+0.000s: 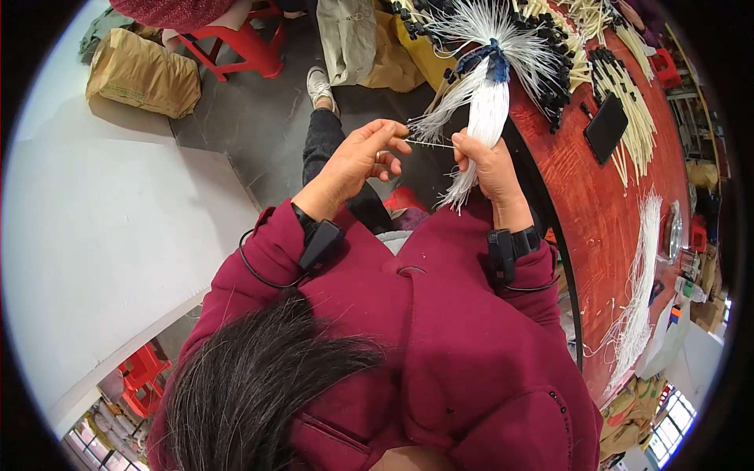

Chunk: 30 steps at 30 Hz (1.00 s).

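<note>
A bundle of thin white cords (488,114) hangs over the near edge of the table, tied with a dark blue cloth strip (496,67). My right hand (493,171) is closed round the lower part of this bundle, the thumb lying on top. Between my two hands a single white strand (430,144) is stretched out. At its left end, my left hand (357,161) pinches the strand between thumb and forefinger, the other fingers curled loosely. Loose cord ends dangle below my right hand. Some strands fan out to the left of the bundle, close to my left fingertips.
On the red-brown table (561,200) lie cream cords with black ends (628,102), a black phone (605,129) and a long heap of white cords (640,290). A red stool (251,51) and a brown sack (143,73) stand ahead. A white board (118,235) is at left.
</note>
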Tool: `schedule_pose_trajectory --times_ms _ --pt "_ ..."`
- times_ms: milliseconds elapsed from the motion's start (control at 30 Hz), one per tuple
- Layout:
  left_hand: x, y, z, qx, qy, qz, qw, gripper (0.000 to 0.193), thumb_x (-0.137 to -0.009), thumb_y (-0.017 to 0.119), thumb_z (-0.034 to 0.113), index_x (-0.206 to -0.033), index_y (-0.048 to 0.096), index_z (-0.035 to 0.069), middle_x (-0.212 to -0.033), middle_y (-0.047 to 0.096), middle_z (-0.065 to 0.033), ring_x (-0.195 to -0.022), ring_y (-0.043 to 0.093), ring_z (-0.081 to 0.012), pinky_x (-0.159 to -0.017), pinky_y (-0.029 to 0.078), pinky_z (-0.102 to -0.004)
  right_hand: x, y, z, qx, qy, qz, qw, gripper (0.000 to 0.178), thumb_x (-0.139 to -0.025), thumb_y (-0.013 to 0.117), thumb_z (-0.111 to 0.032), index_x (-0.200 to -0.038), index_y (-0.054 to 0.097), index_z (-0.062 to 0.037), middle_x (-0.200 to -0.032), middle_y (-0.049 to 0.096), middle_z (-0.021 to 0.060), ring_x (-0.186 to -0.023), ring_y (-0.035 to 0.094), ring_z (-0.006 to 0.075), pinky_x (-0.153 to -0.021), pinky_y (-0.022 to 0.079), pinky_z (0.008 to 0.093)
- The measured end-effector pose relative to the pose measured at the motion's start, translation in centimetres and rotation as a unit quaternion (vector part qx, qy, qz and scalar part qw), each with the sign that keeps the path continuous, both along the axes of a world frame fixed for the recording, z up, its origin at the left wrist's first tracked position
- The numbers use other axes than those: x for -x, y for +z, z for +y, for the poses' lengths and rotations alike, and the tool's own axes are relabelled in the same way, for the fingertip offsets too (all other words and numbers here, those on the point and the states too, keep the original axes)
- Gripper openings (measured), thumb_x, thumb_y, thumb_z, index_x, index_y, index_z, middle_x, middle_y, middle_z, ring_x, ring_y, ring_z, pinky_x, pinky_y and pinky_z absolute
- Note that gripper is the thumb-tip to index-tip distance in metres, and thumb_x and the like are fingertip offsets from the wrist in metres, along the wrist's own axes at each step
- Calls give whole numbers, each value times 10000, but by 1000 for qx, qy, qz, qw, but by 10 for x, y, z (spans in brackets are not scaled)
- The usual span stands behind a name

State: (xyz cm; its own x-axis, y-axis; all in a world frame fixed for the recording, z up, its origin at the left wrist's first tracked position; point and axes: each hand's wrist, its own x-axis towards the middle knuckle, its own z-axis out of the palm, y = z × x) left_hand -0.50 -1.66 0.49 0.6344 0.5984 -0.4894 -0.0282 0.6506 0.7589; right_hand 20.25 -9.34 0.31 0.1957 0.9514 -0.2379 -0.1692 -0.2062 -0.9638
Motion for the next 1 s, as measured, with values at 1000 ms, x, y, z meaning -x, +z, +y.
schedule_pose_trajectory --times_ms 1000 --pt "-10 -10 -14 -260 -92 126 953 172 -834 660 220 -916 639 70 -710 560 40 -567 485 -45 -488 355 -195 4 -9 1 -65 46 175 981 233 -886 590 -237 -827 630 -16 -861 672 127 -783 585 145 -747 458 275"
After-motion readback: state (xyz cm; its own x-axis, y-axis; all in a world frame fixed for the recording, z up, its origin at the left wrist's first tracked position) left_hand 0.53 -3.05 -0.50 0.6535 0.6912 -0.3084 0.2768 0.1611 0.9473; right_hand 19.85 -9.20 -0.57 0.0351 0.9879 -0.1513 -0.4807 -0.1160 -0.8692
